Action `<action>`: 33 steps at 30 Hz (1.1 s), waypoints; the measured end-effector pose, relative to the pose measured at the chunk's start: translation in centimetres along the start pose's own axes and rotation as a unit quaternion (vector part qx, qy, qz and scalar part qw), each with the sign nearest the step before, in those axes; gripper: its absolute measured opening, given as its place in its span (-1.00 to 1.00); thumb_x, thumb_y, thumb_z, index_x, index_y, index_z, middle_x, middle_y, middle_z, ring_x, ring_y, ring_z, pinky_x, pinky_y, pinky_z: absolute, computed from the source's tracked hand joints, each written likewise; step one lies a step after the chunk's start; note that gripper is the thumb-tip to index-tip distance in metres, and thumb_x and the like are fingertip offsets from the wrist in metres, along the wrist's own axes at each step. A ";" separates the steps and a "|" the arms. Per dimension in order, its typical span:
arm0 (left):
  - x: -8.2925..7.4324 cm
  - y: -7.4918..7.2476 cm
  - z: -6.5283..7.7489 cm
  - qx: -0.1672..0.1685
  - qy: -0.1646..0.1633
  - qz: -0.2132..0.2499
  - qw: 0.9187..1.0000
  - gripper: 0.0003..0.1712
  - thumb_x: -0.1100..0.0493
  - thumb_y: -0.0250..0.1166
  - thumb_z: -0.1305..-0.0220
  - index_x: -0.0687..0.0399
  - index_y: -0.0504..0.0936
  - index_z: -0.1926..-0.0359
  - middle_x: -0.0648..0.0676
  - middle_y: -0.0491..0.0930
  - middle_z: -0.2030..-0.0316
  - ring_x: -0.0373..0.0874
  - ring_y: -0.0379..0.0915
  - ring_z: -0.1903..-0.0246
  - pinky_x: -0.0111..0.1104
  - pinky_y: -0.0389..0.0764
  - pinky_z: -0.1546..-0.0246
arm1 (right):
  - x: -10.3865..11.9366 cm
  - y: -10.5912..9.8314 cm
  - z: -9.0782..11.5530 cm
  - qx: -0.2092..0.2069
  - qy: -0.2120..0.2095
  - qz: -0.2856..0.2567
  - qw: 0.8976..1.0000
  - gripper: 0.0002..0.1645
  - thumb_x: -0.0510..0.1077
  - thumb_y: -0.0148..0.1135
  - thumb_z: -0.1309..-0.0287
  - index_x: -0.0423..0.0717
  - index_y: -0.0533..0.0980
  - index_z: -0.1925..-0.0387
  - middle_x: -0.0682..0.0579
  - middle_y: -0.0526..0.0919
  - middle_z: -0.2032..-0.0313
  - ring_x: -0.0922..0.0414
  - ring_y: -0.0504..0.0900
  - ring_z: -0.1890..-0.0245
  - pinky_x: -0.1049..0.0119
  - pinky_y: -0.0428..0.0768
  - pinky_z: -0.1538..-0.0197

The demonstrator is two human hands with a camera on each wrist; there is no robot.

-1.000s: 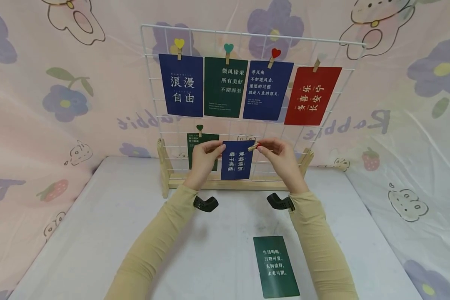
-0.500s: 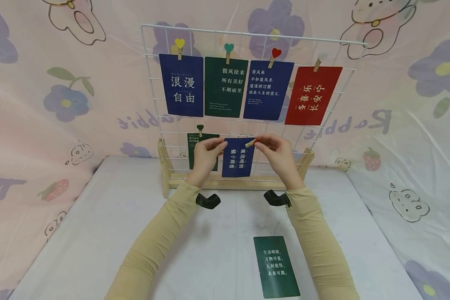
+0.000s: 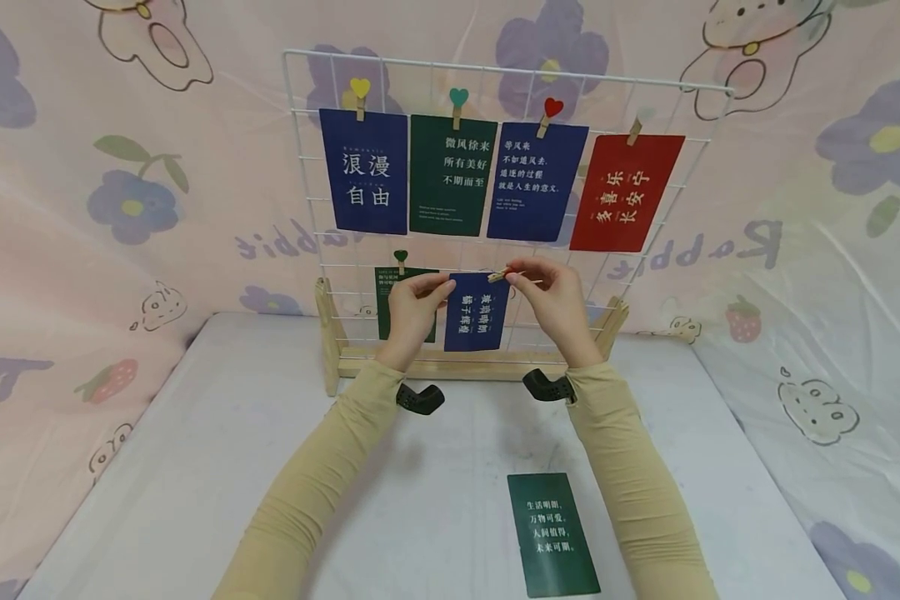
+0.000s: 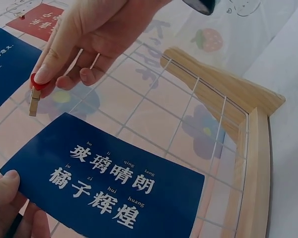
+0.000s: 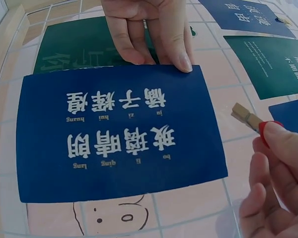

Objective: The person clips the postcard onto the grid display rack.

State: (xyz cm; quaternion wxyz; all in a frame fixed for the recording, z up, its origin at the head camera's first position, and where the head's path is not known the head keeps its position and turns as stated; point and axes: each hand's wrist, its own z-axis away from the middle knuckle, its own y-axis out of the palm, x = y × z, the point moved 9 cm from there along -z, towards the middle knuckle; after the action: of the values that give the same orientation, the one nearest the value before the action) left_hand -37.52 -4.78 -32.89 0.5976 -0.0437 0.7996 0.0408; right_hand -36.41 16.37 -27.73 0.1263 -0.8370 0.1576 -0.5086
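My left hand [image 3: 412, 315] pinches the upper left corner of a blue card [image 3: 476, 321] with white writing, held up in front of the wire grid's lower part. In my right hand [image 3: 553, 307] is a small wooden clothespin [image 5: 246, 115] with a red heart, pinched between thumb and fingers. Its wooden tip points toward the card's upper right corner in the head view; both wrist views show a gap between clothespin and card. Behind the left hand, a green card [image 3: 384, 304] hangs partly hidden under a dark green heart clothespin [image 3: 401, 258].
The white wire grid [image 3: 311, 179] stands in a wooden base [image 3: 450, 367]. Along its upper part hang two blue cards [image 3: 363, 212], a green card [image 3: 450, 196] and a red card [image 3: 607, 229], each clipped. Another green card [image 3: 553, 533] lies on the white table [image 3: 435, 500].
Both hands have risen slightly, lifting the blue card a little higher against the grid. My right hand has moved left with the clothespin, closer to the card's top edge.
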 end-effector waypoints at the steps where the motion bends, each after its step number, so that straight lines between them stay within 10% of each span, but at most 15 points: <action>1: 0.0 0.0 0.0 -0.002 0.001 0.000 1.000 -0.77 0.23 0.34 -0.22 0.22 0.70 0.11 0.11 0.67 0.21 -0.12 0.58 0.29 -0.28 0.65 0.19 | 0.0 0.0 0.0 -0.001 -0.001 0.000 1.000 -0.72 -0.13 0.29 -0.22 -0.16 0.62 0.07 -0.04 0.67 0.14 0.09 0.58 0.17 0.30 0.55 0.04; 33: -1.6 -0.3 0.1 -0.061 0.101 -0.108 0.987 -0.81 0.21 0.35 -0.21 0.20 0.73 0.17 0.09 0.70 0.32 -0.14 0.61 0.40 -0.41 0.64 0.35 | 1.7 1.5 -0.9 -0.047 -0.056 0.049 0.996 -0.83 -0.18 0.34 -0.15 -0.16 0.69 0.22 0.01 0.70 0.26 0.14 0.51 0.33 0.35 0.48 0.38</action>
State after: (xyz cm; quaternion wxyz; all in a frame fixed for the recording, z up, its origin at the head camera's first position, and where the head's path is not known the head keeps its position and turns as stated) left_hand -36.95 -5.02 -31.43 0.5109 -0.1706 0.8423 0.0200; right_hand -36.69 14.24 -26.50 0.1204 -0.8605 0.2148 -0.4459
